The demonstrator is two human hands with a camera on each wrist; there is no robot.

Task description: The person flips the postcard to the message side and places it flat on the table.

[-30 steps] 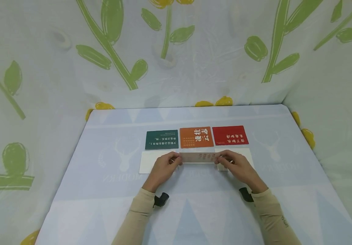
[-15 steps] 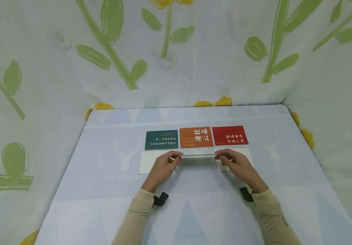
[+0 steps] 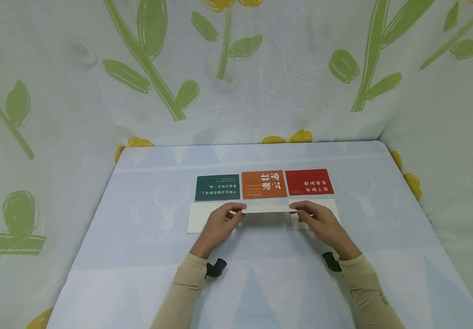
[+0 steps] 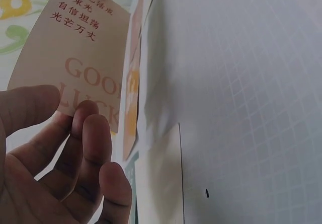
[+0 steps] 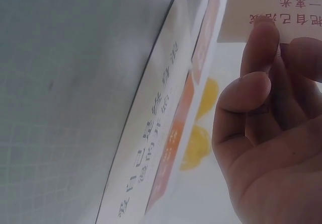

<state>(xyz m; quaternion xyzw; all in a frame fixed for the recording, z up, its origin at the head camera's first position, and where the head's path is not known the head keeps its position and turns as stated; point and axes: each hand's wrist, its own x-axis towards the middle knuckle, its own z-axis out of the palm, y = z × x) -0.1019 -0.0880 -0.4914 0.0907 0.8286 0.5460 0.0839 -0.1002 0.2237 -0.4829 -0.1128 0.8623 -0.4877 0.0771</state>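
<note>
Both hands hold a cream card [image 3: 267, 208] up off the table, one at each end. My left hand [image 3: 220, 225] pinches its left end between thumb and fingers, and my right hand [image 3: 320, 223] pinches the right end. From the head it appears as a narrow pale strip. In the left wrist view the card [image 4: 75, 48] shows red Chinese writing and "GOOD LUCK" lettering, with the left hand [image 4: 65, 158] below. The right wrist view catches the card's corner [image 5: 236, 17] above the right hand [image 5: 271, 123]. White cards lie under the left [image 3: 199, 218] and right [image 3: 331, 209] hands.
Behind the hands a green card [image 3: 217, 187], an orange card [image 3: 257, 185] and a red card [image 3: 309, 182] lie flat in a row. They rest on a pale patterned tablecloth [image 3: 252, 265]. A curtain [image 3: 261, 100] with green leaves and yellow flowers surrounds the table.
The held card has tilted: its printed face showed to the head view, then only its edge, now a narrow blank strip. Both hands stay almost where they were.
</note>
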